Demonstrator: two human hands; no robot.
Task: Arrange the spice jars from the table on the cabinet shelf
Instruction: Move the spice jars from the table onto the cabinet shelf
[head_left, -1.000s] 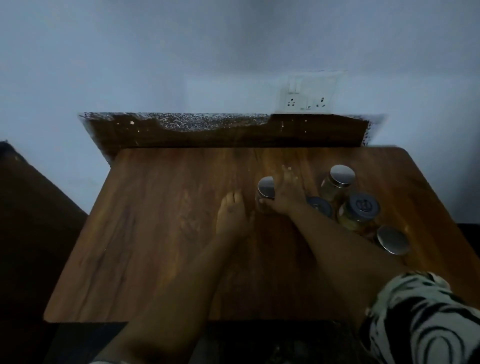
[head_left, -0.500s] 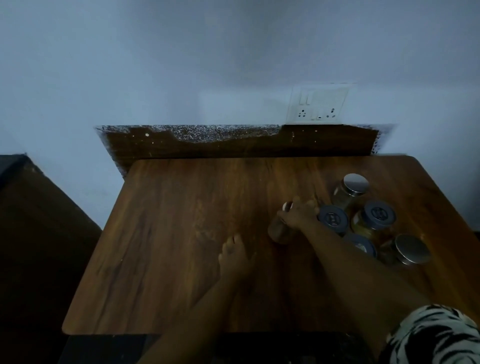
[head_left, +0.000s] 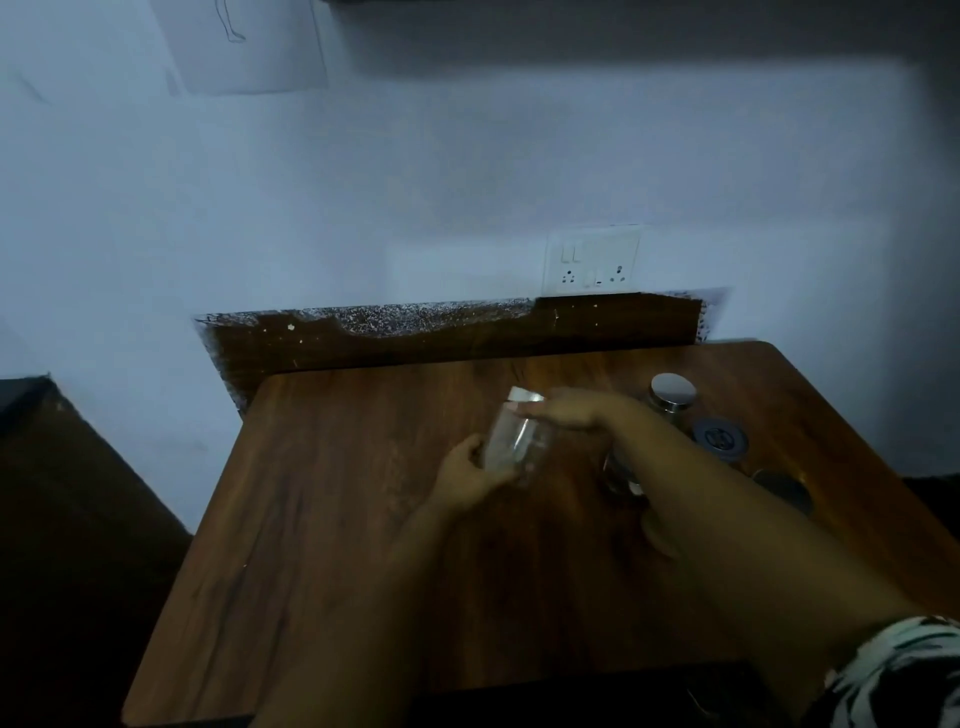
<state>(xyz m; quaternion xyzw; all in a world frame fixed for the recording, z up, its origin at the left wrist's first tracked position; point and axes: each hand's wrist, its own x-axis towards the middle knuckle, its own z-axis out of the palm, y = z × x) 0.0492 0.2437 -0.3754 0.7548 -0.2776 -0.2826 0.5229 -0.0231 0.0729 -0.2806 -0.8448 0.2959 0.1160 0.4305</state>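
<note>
A glass spice jar (head_left: 511, 439) with a silver lid hangs tilted above the middle of the wooden table (head_left: 332, 519), blurred by motion. My right hand (head_left: 576, 413) grips it near the lid from the right. My left hand (head_left: 470, 475) cups its base from the left. More jars stand at the table's right: a silver-lidded jar (head_left: 671, 394), a dark-lidded jar (head_left: 719, 440) and another dark-lidded jar (head_left: 782, 489). My right forearm hides part of that group. No cabinet shelf can be made out.
A wall with a white socket plate (head_left: 592, 260) rises behind the table. A dark wooden strip (head_left: 457, 332) runs along the table's back edge. A dark piece of furniture (head_left: 62, 493) stands to the left. A paper sheet (head_left: 244, 47) hangs high on the wall.
My right hand lifted the jar off the table and tilted it. My left hand rose from the tabletop to the jar's base. The camera tipped upward, showing more wall.
</note>
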